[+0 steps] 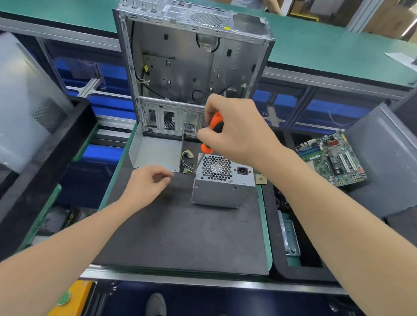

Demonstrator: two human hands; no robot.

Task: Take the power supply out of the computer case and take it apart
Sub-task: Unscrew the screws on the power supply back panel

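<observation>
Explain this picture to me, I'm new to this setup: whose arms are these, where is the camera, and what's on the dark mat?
There is no machine here: a person works with bare hands, and the single picture comes from a camera on their head, looking forward and down. The right hand has its grip round an orange screwdriver, whose tip is down at the top left corner of the power supply, a grey metal box with a fan grille, standing on the dark mat. The left hand is over the mat with fingers loosely curled; I see nothing in it. Behind stand the opened computer case, a loose grey metal panel and some coloured wires. A green circuit board lies off to the right.
</observation>
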